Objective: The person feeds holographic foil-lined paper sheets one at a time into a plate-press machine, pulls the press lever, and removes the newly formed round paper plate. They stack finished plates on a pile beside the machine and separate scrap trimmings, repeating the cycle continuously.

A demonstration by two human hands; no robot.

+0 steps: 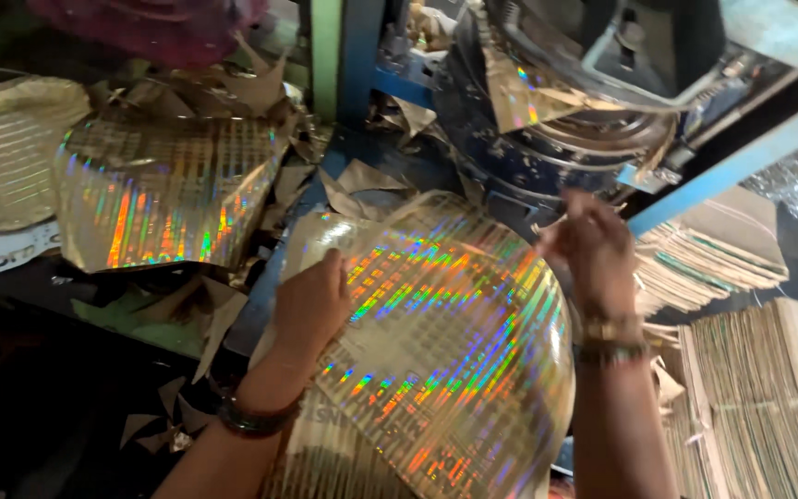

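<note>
The left hand is pinching the near edge of the holographic sheet while the right hand is gripping its far edge beside the press machine — fingers there are risking a nip, I judge.

Single head-worn view, steeply downward and close over the shiny sheet.
</note>
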